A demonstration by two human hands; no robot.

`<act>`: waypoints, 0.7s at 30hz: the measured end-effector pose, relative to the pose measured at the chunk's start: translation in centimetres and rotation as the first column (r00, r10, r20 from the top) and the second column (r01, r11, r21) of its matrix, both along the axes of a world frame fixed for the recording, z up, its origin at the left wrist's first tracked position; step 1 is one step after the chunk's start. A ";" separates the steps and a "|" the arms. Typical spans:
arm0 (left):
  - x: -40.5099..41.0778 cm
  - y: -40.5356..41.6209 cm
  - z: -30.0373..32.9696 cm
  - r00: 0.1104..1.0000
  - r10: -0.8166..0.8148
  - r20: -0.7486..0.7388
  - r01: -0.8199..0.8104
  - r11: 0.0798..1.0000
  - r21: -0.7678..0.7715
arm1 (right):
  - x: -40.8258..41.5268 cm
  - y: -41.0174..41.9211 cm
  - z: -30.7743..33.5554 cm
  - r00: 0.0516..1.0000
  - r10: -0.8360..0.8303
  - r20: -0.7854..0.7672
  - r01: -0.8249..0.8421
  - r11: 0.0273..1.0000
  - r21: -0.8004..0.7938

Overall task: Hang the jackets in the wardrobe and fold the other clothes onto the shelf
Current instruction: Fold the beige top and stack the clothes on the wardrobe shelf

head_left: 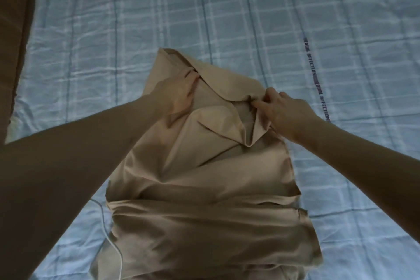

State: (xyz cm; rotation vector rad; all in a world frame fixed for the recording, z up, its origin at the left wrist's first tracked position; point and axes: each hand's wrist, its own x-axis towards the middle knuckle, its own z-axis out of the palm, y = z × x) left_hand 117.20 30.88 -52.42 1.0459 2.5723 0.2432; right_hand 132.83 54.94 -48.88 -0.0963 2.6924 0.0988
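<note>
The tan jacket (204, 166) lies spread on the blue checked bedcover (227, 7), running from the collar, up under both hands, down toward the person's body at the bottom of the view. It has a notched lapel (218, 129) and broad creases across its lower half. No hanger and no wardrobe interior can be seen, though a brown wooden panel (13, 29) stands well off to the left of the left arm.

The left hand (181, 93) grips the collar (213, 77) at its left end, fingers curled into the cloth, thumb side toward the middle. The right hand (281, 109) pinches a bunch of fabric at the collar's right end, thumb and forefinger closed on a raised peak of cloth, with the remaining fingers bent behind it. The two hands are apart, the lapel opening lying between and just below them.

The step in hand looks like taking up the jacket by its shoulders, ready for hanging. The next move probably calls for lifting both ends evenly so the body of the garment drops straight, then finding a hanger, which is out of view here.

A thin white cable (113, 245) trails on the bedcover below the left forearm, touching the jacket's lower left edge; it may catch as the cloth rises.
</note>
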 end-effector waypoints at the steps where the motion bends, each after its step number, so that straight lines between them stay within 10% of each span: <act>1: -0.6 0.1 -0.2 1.000 0.011 0.010 -0.011 1.000 -0.019 | -0.5 0.4 -0.1 1.000 -0.012 -0.007 0.012 1.000 0.009; 10: -6.0 -2.2 4.5 0.975 -0.191 -0.113 0.163 0.963 -0.215 | -5.0 5.7 1.4 0.956 -0.187 -0.224 0.182 0.982 -0.042; 21: -13.6 -8.6 7.7 0.940 0.194 -0.280 -0.320 0.783 -0.532 | -10.4 7.0 3.3 0.831 -0.479 -0.284 0.410 0.871 -0.271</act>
